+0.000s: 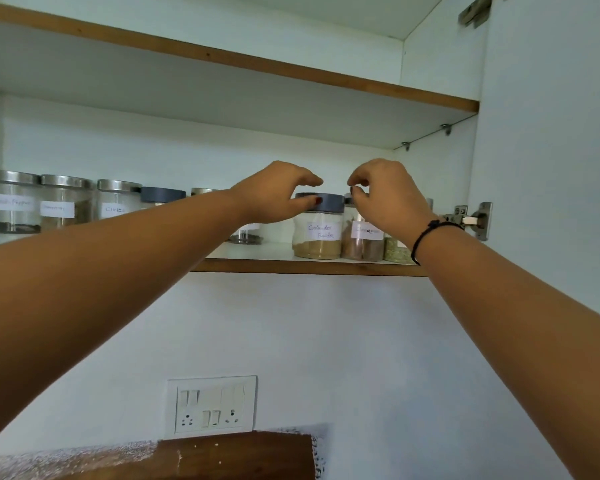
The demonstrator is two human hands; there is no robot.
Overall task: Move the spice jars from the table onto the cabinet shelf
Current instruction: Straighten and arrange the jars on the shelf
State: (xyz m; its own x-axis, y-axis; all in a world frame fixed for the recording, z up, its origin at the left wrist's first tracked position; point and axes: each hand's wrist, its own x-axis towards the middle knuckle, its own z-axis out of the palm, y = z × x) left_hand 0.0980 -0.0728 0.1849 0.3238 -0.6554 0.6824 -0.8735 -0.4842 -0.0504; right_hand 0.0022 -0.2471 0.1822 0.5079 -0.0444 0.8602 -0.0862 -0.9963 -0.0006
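Over the cabinet shelf [257,253], left hand [274,194] spreads above coriander jar [317,235]; right hand [385,197] curls, grip unclear.

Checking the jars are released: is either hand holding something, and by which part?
Left hand: thumb on the lid of the coriander jar, fingers arched above; grip cannot be told. Right hand hides its own hold.

Left forearm [118,271] and right forearm [499,296] are raised and stretched forward, both bare. Left hand [278,192] is held palm-down in a wide claw, thumb spread below the arched fingers. Right hand [385,195], just beside it, is curled, fingertips [355,190] drawn down; any grip can't be told.
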